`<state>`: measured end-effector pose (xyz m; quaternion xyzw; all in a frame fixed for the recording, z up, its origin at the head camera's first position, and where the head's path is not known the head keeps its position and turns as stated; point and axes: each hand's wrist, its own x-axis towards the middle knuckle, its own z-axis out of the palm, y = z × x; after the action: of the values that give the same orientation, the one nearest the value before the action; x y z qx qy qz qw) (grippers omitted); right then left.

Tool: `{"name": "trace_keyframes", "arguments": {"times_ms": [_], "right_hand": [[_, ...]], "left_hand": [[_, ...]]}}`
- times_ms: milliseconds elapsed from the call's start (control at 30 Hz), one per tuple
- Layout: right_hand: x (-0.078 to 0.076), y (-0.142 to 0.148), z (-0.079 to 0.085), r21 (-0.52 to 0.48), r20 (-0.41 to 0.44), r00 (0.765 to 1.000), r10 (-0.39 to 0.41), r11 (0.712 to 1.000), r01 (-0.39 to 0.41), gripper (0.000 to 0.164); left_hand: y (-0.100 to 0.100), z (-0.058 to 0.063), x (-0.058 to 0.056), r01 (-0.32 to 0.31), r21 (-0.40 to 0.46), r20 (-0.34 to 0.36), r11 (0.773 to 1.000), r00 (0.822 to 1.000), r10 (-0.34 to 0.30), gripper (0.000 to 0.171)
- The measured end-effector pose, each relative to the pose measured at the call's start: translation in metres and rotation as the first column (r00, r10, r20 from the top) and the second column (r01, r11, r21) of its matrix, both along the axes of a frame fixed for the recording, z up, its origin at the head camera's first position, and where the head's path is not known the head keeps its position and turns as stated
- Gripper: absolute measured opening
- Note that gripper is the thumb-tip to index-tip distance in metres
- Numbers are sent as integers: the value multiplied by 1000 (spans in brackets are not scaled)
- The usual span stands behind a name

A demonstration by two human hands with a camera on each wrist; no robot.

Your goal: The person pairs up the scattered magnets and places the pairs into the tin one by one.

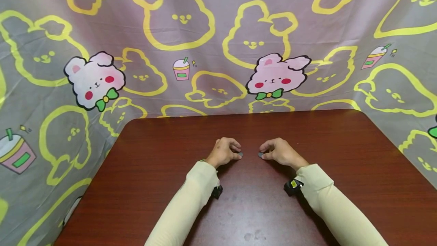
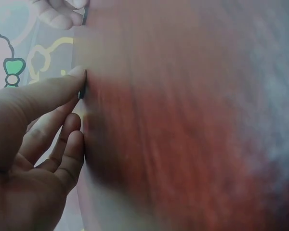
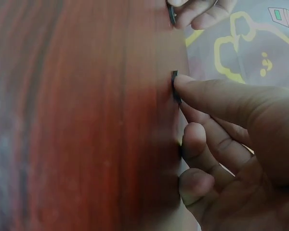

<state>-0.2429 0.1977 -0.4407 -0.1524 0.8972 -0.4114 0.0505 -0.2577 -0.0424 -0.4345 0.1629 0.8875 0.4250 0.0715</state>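
Note:
Over the middle of the table, my left hand (image 1: 224, 151) pinches a small, flat, dark grey disc (image 1: 241, 154) between thumb and fingertips. Facing it across a short gap, my right hand (image 1: 280, 152) holds a similar disc (image 1: 260, 154) the same way. In the left wrist view the left disc (image 2: 82, 86) shows as a thin dark edge at the thumb tip, right by the tabletop. The right disc (image 3: 175, 87) looks much alike in the right wrist view. The other fingers curl loosely close to the wood. What the discs are cannot be told.
The dark red-brown wooden table (image 1: 164, 139) has rounded far corners. A curtain (image 1: 218, 41) printed with cartoon bears, rabbits and cups hangs behind it and along both sides. Each wrist carries a small black device, one of them under the right cuff (image 1: 293, 186).

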Motion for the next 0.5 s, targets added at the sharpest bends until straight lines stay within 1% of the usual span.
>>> {"name": "trace_keyframes", "arguments": {"times_ms": [100,300,500], "right_hand": [[0,-2,0,-2,-6,1000,0,1000,0,19],[0,-11,-1,-13,-4,1000,9,1000,-9,18],[2,-18,-1,-28,-2,1000,19,999,-19,18]], "left_hand": [[1,0,1,-3,17,8,1000,1000,2,26],[6,-2,3,17,43,27,999,999,-18,25],[10,-3,4,28,46,10,999,1000,-28,25]]}}
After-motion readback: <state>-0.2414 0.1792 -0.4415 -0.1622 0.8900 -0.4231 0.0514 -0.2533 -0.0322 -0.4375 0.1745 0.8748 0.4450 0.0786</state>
